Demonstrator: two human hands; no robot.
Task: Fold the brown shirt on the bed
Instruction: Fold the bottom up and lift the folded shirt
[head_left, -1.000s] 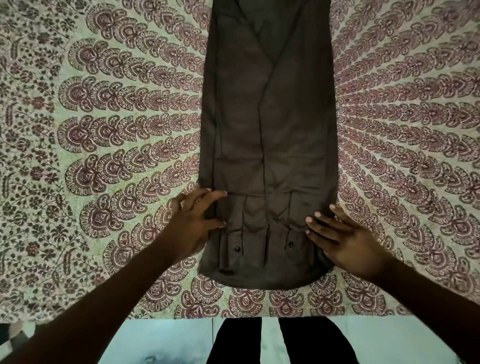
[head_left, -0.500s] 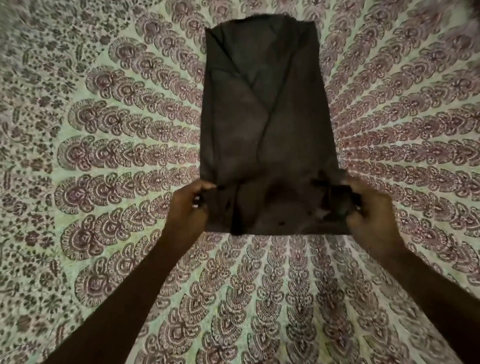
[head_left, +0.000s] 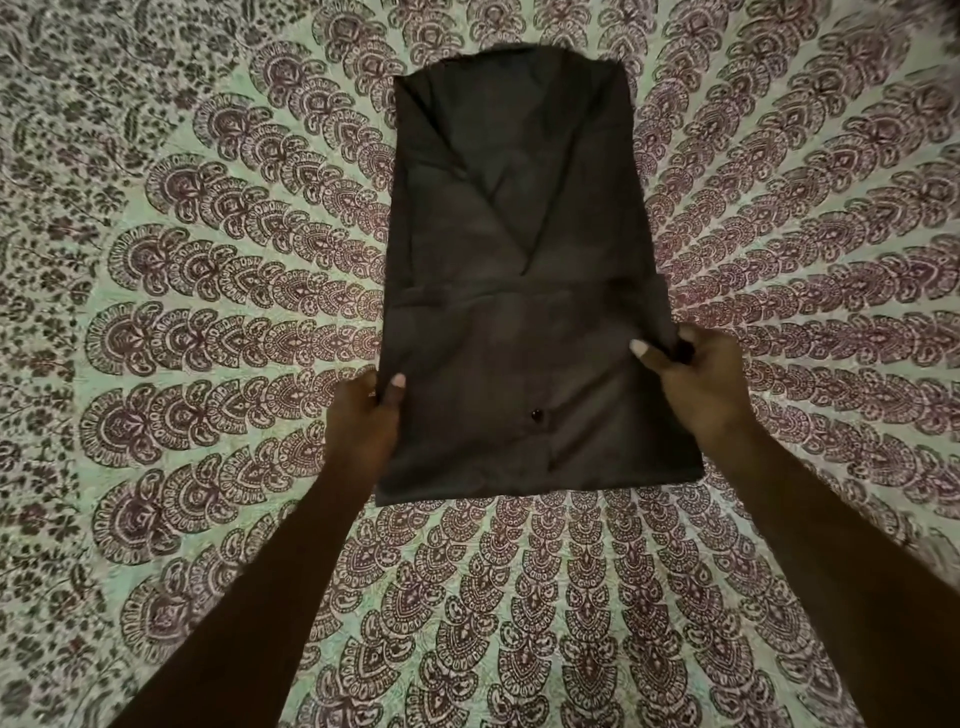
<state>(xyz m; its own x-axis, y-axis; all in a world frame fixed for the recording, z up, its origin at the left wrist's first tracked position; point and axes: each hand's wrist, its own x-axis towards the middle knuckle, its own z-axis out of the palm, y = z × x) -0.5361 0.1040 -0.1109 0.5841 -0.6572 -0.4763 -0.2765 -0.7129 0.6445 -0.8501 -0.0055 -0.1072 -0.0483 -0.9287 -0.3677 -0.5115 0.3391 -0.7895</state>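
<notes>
On bed (head_left: 197, 270), shirt (head_left: 509, 218) is lying as a narrow strip, near end doubled up over itself. Left grip (head_left: 363, 415) & right grip (head_left: 696, 384) are each pinching a side edge of that flap, thumbs on top. Prob. lengthwise fold is underway; next is calling for carrying both edges toward far end, square, then flattening.

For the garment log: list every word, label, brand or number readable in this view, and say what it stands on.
None: no text can be read anywhere in this view.
brown shirt: no tag, brand or print shows, only a dark button.
bedspread: printed ornament only, no letters or numbers.
</notes>
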